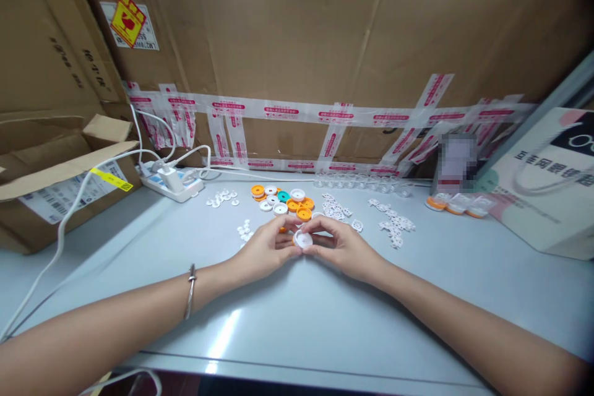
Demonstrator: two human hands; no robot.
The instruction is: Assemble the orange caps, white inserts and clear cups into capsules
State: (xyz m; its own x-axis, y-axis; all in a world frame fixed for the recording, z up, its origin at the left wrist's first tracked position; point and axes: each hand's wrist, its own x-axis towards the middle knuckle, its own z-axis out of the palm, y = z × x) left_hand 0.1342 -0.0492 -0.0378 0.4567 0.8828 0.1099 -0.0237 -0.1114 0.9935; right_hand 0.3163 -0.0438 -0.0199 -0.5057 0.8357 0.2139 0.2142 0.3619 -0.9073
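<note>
Both hands meet near the middle of the grey table. A small round white piece (304,239) with an orange edge on its left is held between them. My left hand (266,246) grips it from the left with thumb and fingers, and my right hand (341,244) from the right. Just behind the hands lie several round caps: orange ones (304,213), white ones (297,194) and a teal one (283,197). Small white discs (223,198) sit to the left. Flat white cut-out pieces (396,223) are spread to the right.
Clear round pieces (362,183) line the back edge before a large taped carton (297,43). A power strip (174,185) with white cables and an open box (60,179) stand left. On the right are assembled orange-and-white pieces (459,204) and a printed box (547,185).
</note>
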